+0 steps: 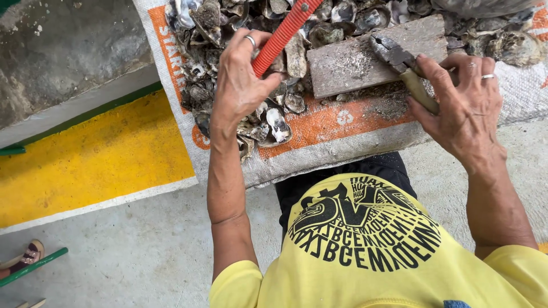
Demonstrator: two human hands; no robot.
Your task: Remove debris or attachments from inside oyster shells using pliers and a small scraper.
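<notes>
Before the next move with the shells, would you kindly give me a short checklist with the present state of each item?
1. Left hand grips the red ribbed tool handle: ok.
2. Right hand holds the pale-handled knife: ok.
3. Knife blade rests on the grey wooden block: ok.
4. A shell lies on the block ready to work: not ok, none there.
5. Grey oyster shells piled on the woven sack within reach: ok.
6. Blade sharpness: cannot tell.
</notes>
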